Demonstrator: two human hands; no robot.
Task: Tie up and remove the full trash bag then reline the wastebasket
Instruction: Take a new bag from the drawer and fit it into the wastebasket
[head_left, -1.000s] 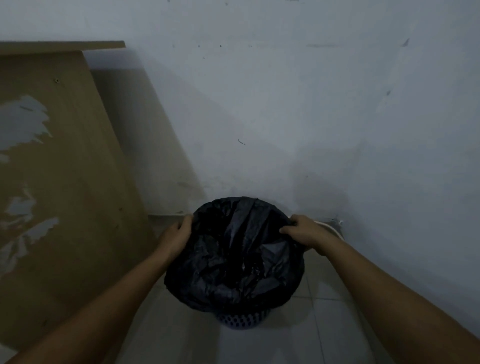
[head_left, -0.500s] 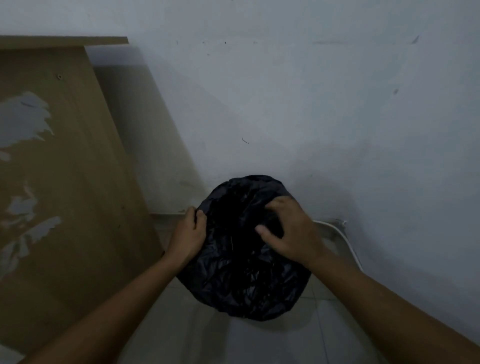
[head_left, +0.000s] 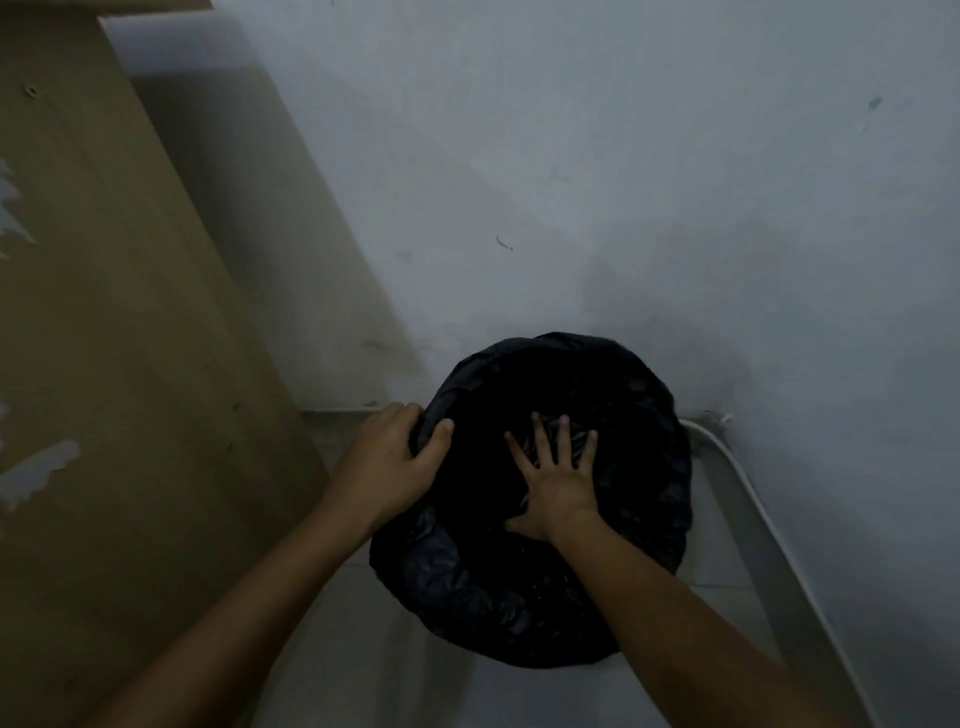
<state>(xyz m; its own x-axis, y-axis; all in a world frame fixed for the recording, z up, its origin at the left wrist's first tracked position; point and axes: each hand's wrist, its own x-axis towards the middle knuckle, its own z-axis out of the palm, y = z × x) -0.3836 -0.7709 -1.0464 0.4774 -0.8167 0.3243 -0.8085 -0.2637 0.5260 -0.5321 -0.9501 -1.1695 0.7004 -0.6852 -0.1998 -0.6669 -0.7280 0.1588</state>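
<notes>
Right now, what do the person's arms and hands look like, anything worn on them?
Both forearms are bare to the frame edge: no sleeves show. The left hand and right hand wear no gloves, and no watch, ring or band shows in this dim light.

Wall (head_left: 597, 156): pale grey-white, fills most of the view, w/ a few small dark marks and scuffs, one short squiggle near centre. Left side: tall wooden panel (head_left: 104, 338), light brown, leaning diagonally across the frame; finish chipped in pale patches at its left edge, a screw head near the top. Panel throws a soft shadow on the wall just right of it. Floor (head_left: 363, 675): light tiles, grout lines faintly visible, dim. White cable (head_left: 727, 452) runs from a small fitting at the wall base on the right, curving down along the wall-floor edge toward btm right. Lighting low overall; detail in darker corners hard to tell.
</notes>
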